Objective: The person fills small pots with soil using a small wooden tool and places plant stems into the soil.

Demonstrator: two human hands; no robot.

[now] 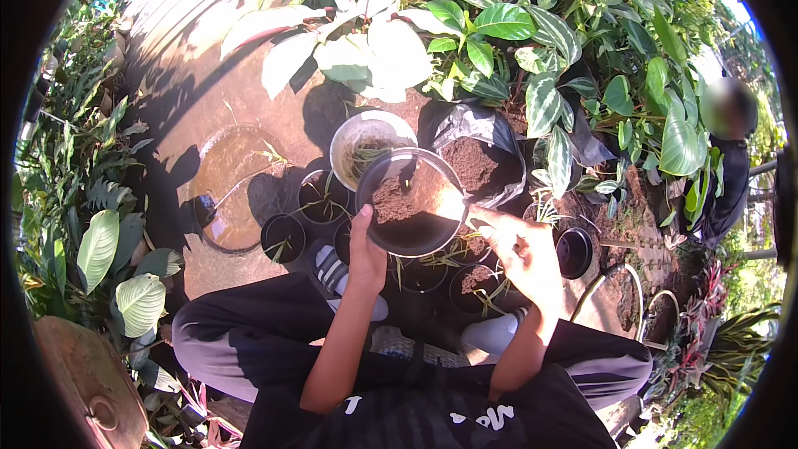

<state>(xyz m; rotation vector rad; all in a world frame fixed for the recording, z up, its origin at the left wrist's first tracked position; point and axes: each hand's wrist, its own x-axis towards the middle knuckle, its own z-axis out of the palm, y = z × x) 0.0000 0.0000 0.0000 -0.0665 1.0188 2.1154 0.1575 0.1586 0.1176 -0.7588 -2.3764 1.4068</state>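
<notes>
My left hand (pixel 364 254) grips the left side of a round black pot (pixel 380 243), tilted toward me, with crumbly soil (pixel 395 199) partly filling it. My right hand (pixel 519 249) is at the pot's right side with curled fingers; whatever they hold is unclear. Just behind the pot stands a pale bowl (pixel 353 129) with slender leaves inside. An open black bag of soil (pixel 478 166) is behind to the right. Several black pots with narrow-leaved seedlings, such as one (pixel 283 237) at the left and one (pixel 474 295) below my right hand, surround my socked feet.
A shallow round dish of water (pixel 218 212) lies on the ground at left. Dense plants (pixel 532 33) crowd behind and along both sides. Another person (pixel 723 175) is at the far right, near a hose (pixel 628 274) and a black pot (pixel 573 254). A rusty brown object (pixel 83 366) sits lower left.
</notes>
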